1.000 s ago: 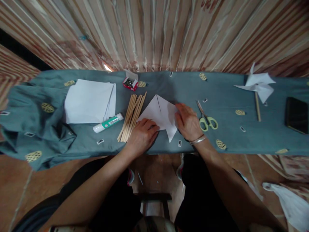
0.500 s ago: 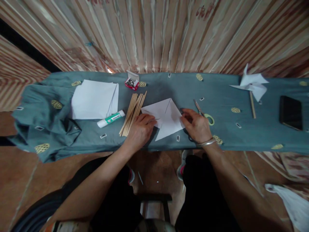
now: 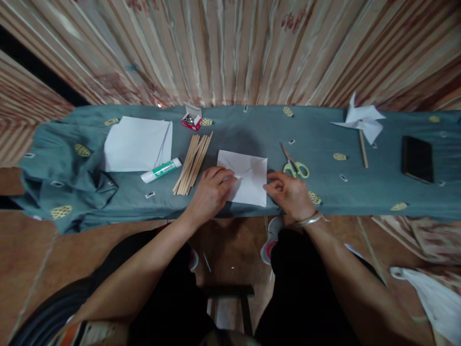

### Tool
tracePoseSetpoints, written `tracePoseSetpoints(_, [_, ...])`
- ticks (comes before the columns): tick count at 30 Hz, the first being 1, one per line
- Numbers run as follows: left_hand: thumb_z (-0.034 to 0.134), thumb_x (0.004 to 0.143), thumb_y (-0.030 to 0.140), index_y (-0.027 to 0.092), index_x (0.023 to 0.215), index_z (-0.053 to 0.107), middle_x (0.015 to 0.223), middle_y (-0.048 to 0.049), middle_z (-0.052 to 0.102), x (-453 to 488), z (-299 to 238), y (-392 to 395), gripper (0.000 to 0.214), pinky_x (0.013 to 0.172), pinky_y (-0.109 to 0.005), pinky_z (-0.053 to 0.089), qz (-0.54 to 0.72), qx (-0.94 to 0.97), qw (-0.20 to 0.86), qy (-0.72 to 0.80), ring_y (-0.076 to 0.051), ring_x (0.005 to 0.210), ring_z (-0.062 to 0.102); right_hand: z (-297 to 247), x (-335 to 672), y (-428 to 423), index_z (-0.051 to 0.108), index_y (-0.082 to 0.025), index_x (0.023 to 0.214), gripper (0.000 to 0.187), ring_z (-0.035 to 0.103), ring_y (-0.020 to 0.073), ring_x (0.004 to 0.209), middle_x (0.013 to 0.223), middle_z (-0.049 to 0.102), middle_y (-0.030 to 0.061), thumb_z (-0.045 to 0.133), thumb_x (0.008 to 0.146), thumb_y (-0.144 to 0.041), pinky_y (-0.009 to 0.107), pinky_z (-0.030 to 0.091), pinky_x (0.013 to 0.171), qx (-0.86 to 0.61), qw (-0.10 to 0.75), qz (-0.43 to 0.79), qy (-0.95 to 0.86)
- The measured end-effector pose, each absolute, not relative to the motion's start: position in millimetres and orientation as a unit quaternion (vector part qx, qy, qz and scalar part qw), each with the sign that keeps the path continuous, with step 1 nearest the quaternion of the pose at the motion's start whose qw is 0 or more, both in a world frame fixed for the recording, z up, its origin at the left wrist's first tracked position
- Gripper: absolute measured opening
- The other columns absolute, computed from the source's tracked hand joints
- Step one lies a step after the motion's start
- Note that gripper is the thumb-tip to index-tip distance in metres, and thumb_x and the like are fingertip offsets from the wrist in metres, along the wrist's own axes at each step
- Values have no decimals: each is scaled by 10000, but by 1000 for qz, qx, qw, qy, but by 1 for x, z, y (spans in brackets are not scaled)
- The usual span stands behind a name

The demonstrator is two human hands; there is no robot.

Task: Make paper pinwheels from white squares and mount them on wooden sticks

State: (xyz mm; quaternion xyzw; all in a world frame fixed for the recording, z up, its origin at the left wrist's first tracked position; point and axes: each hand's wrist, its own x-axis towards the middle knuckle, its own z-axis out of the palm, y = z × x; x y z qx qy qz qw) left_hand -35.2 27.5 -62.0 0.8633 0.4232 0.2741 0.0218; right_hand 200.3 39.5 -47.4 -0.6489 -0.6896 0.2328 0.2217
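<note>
Head view, bench set-up: we have one white square paper sheet (image 3: 250, 186) lying flat on the green-grey patterned tablecloth (image 3: 324, 139), near the cloth's front edge and between the two hands. Dark lines run diagonally inward from the sheet's corners; we cannot tell which are creases and which are cuts.

Left hand (image 3: 212, 193): palm down over the sheet's left side, fingers close together, thumb reaching onto the paper. Whether it pinches or merely presses, we cannot tell. Right hand (image 3: 293, 198): thumb and forefinger tips slightly apart at the sheet's right edge — a firm grip is not discernible. A silver bracelet (image 3: 309, 220) circles that wrist.

Left of the left hand we record a loose bundle of wooden sticks (image 3: 192, 166), some crossing others. Further left, a green-and-white glue stick (image 3: 161, 170) lies aslant just in front of a stack of white paper (image 3: 135, 144). Behind the sticks stands a small red box (image 3: 189, 123), lid raised, with shiny metal pieces inside, too small to identify.

Just beyond the right hand lie scissors (image 3: 286, 153) with pale green handles, blades pointing away from us. Well to the right: a white paper pinwheel (image 3: 363, 119) on a wooden stick (image 3: 363, 150), and beside it a black flat rectangular object (image 3: 417, 159).
</note>
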Motion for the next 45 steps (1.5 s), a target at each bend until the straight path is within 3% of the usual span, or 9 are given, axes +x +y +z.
tracePoseSetpoints(5, [614,899,418,162,1095,633,1136,-116,671,-23,-58,14,323,939,-467,437,240,894,52,375,-276,1079,552,-44,198,35,688,-194,966,215,682,172,605,672,746,0,673,755,-230,281,483,641,-651,210,264,-680])
tracePoseSetpoints(9, [616,903,366,159,1106,624,1131,-117,670,-23,-58,12,290,942,-477,442,249,895,42,367,-282,1083,551,-42,198,34,683,-186,972,204,688,182,617,683,750,11,655,778,-242,280,475,621,-648,198,269,-684])
tracePoseSetpoints(13, [534,937,182,169,1112,619,1097,-102,666,-31,-60,19,195,900,-416,505,295,877,34,377,-243,1051,551,-41,200,32,684,-194,951,169,691,196,618,691,752,23,607,829,-281,288,470,604,-645,197,243,-697])
tracePoseSetpoints(17, [455,919,39,206,1161,585,1103,-72,646,-41,-64,25,322,886,-382,539,340,853,32,394,-205,1038,566,-42,200,30,697,-197,947,183,715,222,681,741,759,44,581,847,-297,308,490,638,-644,204,183,-715])
tracePoseSetpoints(23, [508,878,58,228,1250,518,1284,-92,534,-53,-65,32,409,945,-394,566,380,800,83,456,-218,1187,566,-45,196,30,707,-171,1010,244,730,250,725,769,762,68,562,863,-301,327,512,671,-642,203,132,-728])
tracePoseSetpoints(29, [589,840,112,268,1386,425,1437,-112,417,-64,-64,37,590,864,-364,609,397,752,159,501,-180,1028,629,-46,197,31,701,-167,1067,279,734,240,751,799,769,65,554,878,-311,323,526,700,-635,213,135,-730])
tracePoseSetpoints(36, [537,912,175,210,1055,694,1215,-80,658,-68,-67,46,216,1025,-470,499,348,783,171,486,-221,1147,609,-47,194,32,694,-161,1073,277,715,227,740,824,766,69,561,869,-292,331,536,721,-627,231,142,-730])
tracePoseSetpoints(40, [563,911,211,215,972,739,1069,-66,724,-64,-63,54,187,975,-467,489,324,799,178,475,-221,1034,626,-49,192,33,683,-173,1087,276,703,219,789,888,761,75,541,881,-289,338,540,770,-613,253,151,-733])
tracePoseSetpoints(45, [615,878,232,242,964,761,977,-52,739,-56,-62,62,170,967,-470,435,291,800,179,492,-246,1055,578,-54,188,36,675,-172,1100,284,691,210,807,887,752,70,521,894,-291,334,537,782,-589,258,151,-751])
